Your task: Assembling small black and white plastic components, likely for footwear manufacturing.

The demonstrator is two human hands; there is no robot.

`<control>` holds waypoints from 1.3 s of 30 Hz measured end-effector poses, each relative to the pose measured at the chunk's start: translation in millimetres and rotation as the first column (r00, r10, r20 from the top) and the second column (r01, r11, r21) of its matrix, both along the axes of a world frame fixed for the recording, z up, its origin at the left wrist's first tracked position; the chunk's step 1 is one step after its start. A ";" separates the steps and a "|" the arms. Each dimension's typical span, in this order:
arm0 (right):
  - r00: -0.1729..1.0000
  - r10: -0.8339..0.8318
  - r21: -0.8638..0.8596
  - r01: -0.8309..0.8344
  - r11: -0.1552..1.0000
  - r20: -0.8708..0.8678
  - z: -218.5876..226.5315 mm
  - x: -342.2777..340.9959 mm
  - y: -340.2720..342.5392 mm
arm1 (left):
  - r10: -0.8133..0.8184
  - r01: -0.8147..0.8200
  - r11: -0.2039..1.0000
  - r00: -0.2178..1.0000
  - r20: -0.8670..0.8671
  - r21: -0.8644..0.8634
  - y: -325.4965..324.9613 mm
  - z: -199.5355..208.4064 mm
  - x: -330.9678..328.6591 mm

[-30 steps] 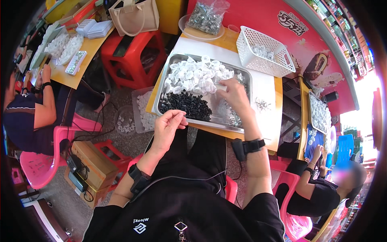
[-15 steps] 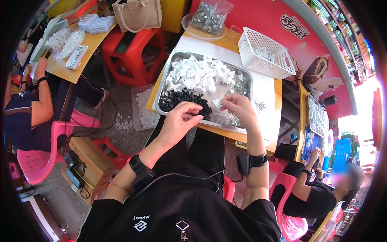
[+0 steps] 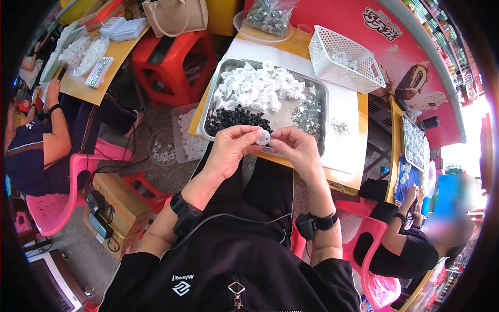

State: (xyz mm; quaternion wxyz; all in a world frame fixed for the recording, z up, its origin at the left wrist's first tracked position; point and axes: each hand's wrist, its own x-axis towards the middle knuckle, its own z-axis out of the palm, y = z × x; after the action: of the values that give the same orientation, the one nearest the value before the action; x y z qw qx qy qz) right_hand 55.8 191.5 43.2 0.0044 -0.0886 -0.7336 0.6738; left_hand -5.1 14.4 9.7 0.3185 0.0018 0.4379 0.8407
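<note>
A small round white plastic cap (image 3: 263, 138) is pinched between the thumb and fingers of my left hand (image 3: 228, 152), just over the near edge of a metal tray (image 3: 323, 119). My right hand (image 3: 300, 150) is closed at the cap's right side, fingertips pressed together; whatever they pinch is too small to make out. Inside the tray, white plastic caps (image 3: 254, 86) are heaped at the back. Small black parts (image 3: 239, 118) lie in a pile at the left, beside my left hand. Shiny metal pieces (image 3: 307, 115) are scattered on the right side.
A white perforated basket (image 3: 345, 62) with clear parts stands behind the tray. A bag of metal pieces (image 3: 269, 21) sits at the back, and a few loose pieces (image 3: 340, 126) lie to the right. Red stools (image 3: 174, 62) stand left. Other people work at tables on both sides.
The white cap has gone from my right hand into my left hand's pinch. Both hands have come together in front of the tray's near edge.
</note>
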 end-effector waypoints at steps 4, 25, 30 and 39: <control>0.971 -0.093 0.399 0.176 0.900 -0.218 0.2 9.1 -18.5 | -0.040 0.037 0.997 0.998 0.047 0.063 -3.5 -4.2 3.9; 0.939 -0.276 0.665 0.339 0.666 -0.203 -16.4 24.2 76.4 | -0.151 0.108 0.970 0.970 0.188 0.220 -18.3 -19.8 -3.5; 0.986 -0.074 0.863 0.165 0.478 -0.148 -23.9 14.2 81.3 | -0.169 0.124 0.966 0.968 0.188 0.227 -15.7 -19.7 -2.9; 0.995 0.084 0.933 0.026 0.359 -0.060 -39.0 1.0 70.8 | -0.152 0.116 0.974 0.971 0.185 0.193 -19.9 -23.0 -3.1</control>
State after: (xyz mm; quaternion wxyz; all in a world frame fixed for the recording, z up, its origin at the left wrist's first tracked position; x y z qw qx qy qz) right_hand 56.8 262.2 4.2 0.0777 -0.0247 -0.9863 0.1436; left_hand -8.2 -5.5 -13.4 0.4154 -0.0234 0.3250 0.8493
